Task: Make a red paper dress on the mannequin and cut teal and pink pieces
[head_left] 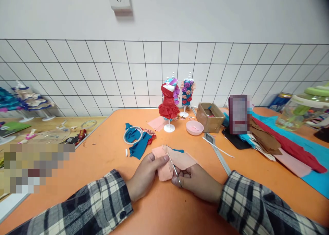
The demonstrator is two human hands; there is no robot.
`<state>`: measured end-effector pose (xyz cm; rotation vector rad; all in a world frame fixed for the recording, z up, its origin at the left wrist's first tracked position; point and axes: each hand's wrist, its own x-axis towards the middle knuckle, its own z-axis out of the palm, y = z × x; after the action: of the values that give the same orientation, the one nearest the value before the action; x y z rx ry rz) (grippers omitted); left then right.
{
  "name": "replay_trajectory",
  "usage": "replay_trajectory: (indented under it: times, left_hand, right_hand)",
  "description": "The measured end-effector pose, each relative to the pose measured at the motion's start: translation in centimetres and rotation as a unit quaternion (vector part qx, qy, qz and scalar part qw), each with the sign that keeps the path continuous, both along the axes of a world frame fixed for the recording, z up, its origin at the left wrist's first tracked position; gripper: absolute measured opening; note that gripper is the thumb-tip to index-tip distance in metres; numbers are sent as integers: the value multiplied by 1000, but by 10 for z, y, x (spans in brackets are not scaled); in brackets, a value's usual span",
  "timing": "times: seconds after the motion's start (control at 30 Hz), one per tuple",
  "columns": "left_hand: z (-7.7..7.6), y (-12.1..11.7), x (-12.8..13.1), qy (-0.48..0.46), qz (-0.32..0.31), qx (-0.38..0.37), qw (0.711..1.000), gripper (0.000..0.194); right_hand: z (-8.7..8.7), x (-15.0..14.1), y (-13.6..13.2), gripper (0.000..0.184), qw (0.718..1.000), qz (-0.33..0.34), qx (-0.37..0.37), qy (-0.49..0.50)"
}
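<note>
Between my hands is a piece of peach crepe-like fabric (164, 171), creased, with a paler flap (182, 159) spreading to the right. My left hand (146, 175) pinches its left part, thumb on top. Slim metal scissors (175, 169) are in my right hand (199, 181), blades pointing up and left against the fabric; the fingers partly hide the handles. Just beyond the fabric a bit of blue cloth (178, 150) shows. Further off lie blue cloth pieces (140, 148) with a whitish ring (125, 139) on them.
Behind stand a small dress form in a red dress (168, 106) and another with flowers (187, 92). A pink bowl (194, 128), a cardboard box (212, 121) and a phone-like device (238, 115) are to the right. Folded fabrics (290, 145) and a clear jug (295, 111) lie beyond.
</note>
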<state>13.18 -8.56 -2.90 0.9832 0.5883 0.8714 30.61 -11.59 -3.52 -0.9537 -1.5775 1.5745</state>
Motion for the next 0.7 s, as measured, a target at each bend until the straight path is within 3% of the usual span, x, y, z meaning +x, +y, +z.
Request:
replay_trajectory:
  times: [0.2,0.4,0.7]
  left_hand:
    - [2,-2,2,3,-7,9,1000,21]
    - [3,-1,1,3,-9,-2,1000,25]
    - [1,2,-1,21,47,7,999,28]
  right_hand:
    - [1,1,-1,29,999,-5,-13,-32]
    - [3,-2,0,32,1000,-10,4,18]
    - [5,-3,0,22,1000,-13,-19,-2]
